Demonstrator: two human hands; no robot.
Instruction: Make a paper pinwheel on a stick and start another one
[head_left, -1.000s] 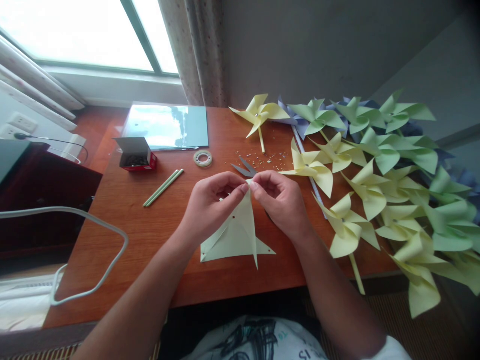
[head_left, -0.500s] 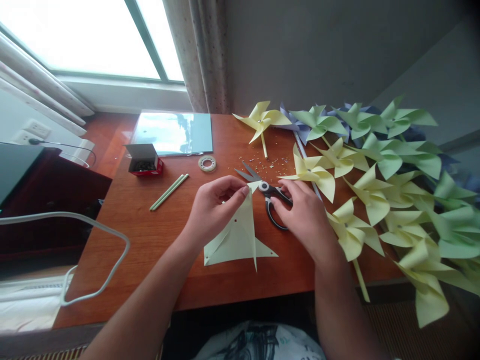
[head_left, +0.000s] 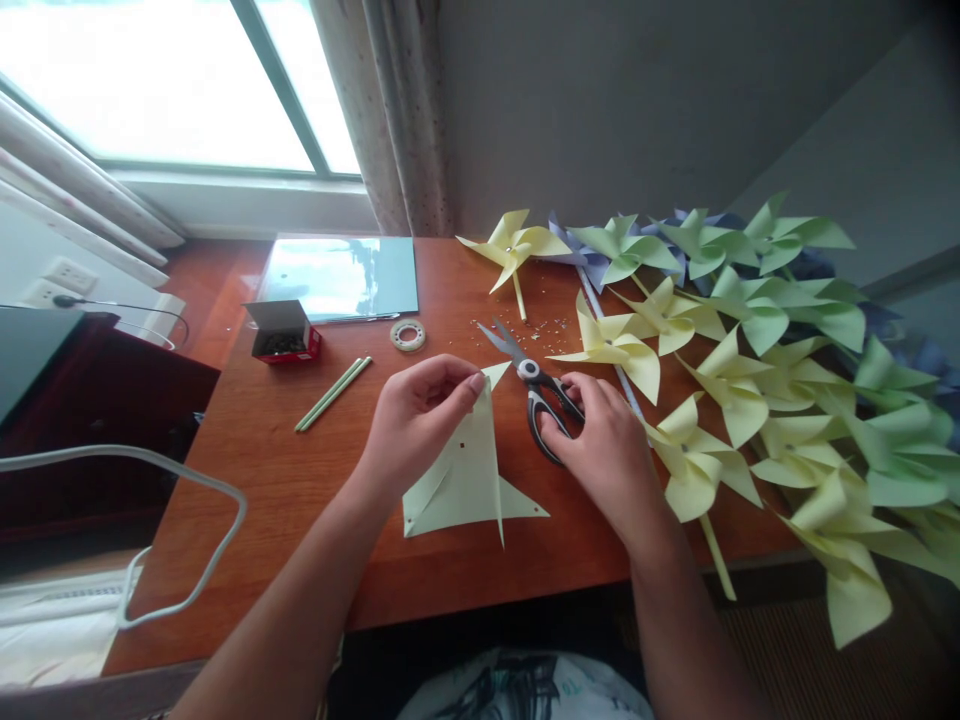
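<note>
My left hand (head_left: 429,408) pinches the top corner of a pale yellow-green paper sheet (head_left: 450,490) between thumb and fingers. Slits divide the sheet into pointed flaps, and small holes show near its middle and at lower corners. One narrow flap stands up along its right side. A tip of paper pokes out past my fingertips. In my right hand (head_left: 604,425) are scissors (head_left: 541,390) with black and grey handles, gripped at the loops. Their blades point up and left, slightly parted, just right of the paper tip and apart from it.
Finished yellow pinwheels (head_left: 615,345) and green pinwheels (head_left: 772,310) crowd the right side. Paper bits (head_left: 551,330) lie beyond the scissors. Two green sticks (head_left: 334,394), a tape roll (head_left: 407,335), an open red box (head_left: 285,335) and a shiny plastic packet (head_left: 337,280) are left.
The scissors have shifted slightly right, away from the paper corner, and their blades have swung a little upward. My left hand keeps its pinch on the sheet. The whole view has moved slightly.
</note>
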